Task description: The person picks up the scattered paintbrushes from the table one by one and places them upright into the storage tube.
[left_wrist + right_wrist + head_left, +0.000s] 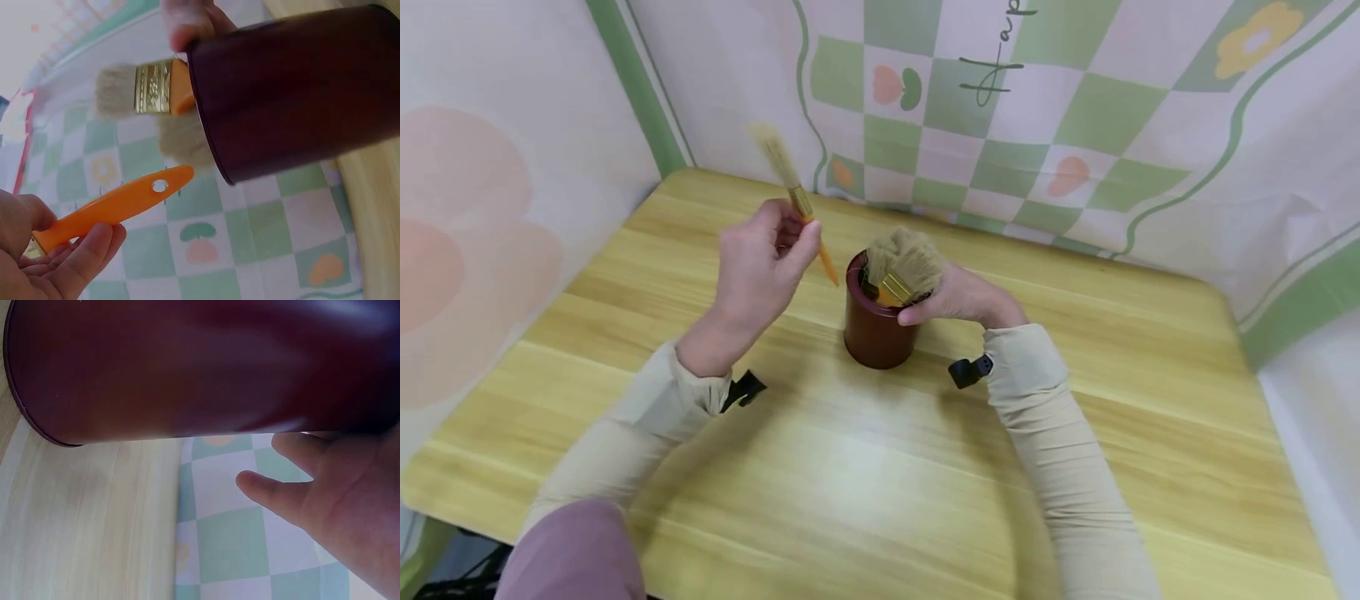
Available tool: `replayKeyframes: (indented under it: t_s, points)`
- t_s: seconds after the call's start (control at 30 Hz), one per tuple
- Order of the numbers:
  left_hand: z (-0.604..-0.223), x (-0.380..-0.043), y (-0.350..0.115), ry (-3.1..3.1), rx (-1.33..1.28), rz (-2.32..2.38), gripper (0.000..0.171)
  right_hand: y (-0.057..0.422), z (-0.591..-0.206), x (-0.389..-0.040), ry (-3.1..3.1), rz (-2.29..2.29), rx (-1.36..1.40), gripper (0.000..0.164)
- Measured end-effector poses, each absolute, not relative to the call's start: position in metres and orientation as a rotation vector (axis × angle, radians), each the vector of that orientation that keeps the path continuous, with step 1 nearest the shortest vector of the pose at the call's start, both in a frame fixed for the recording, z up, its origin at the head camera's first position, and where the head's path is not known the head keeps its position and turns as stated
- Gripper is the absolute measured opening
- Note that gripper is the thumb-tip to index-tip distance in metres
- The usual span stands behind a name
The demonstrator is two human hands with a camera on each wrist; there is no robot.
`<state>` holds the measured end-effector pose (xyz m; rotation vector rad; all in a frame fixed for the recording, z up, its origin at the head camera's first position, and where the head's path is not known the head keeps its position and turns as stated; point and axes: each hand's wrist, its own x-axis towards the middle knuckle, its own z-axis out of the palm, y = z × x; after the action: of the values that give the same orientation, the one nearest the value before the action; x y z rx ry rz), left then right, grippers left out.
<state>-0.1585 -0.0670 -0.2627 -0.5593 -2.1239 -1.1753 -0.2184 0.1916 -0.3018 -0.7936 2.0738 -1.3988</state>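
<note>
My left hand (760,267) pinches a paintbrush (801,202) between thumb and fingers. The brush is tilted, its pale bristles up and its orange handle pointing down toward a dark red cup (880,337). In the left wrist view the handle's end (178,177), with a hole through it, is close to the cup's mouth. The cup stands upright on the table, with more paintbrushes (906,262) in it, bristles up. My right hand (962,296) holds the cup at its right rim, thumb on the front; two fingers (272,490) stick out past the cup in the right wrist view.
The wooden table (850,500) has rounded corners. Behind it hangs a green and white checked cloth (985,133), and a pale wall cloth (512,208) runs along the left. A black wrist device (970,371) juts out from the right sleeve, another (745,390) from the left.
</note>
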Motion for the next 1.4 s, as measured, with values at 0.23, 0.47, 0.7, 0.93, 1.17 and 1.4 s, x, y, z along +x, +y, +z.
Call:
replayKeyframes:
  t_s: [0.23, 0.47, 0.7, 0.93, 1.17, 1.4]
  points:
    - [-0.253, -0.158, -0.047, -2.104, -0.618, -1.192, 0.021, 0.194, -0.301, -0.219, 2.107, -1.369, -0.824, 0.093]
    - [-0.248, -0.157, -0.036, -2.149, -0.649, -1.160, 0.022, 0.195, -0.300, -0.217, 2.119, -1.367, -0.803, 0.091]
    - [-0.248, -0.157, -0.034, -2.230, -0.601, -1.120, 0.022, 0.191, -0.301, -0.216, 2.116, -1.372, -0.784, 0.085]
    - [-0.250, -0.159, -0.027, -2.225, -0.619, -1.133, 0.019, 0.194, -0.300, -0.216, 2.087, -1.399, -0.732, 0.085]
    - [-0.252, -0.160, -0.024, -2.204, -0.634, -1.079, 0.018, 0.193, -0.299, -0.215, 2.077, -1.401, -0.721, 0.083]
    - [-0.254, -0.160, -0.022, -2.212, -0.634, -1.086, 0.019, 0.193, -0.300, -0.216, 2.055, -1.411, -0.741, 0.081]
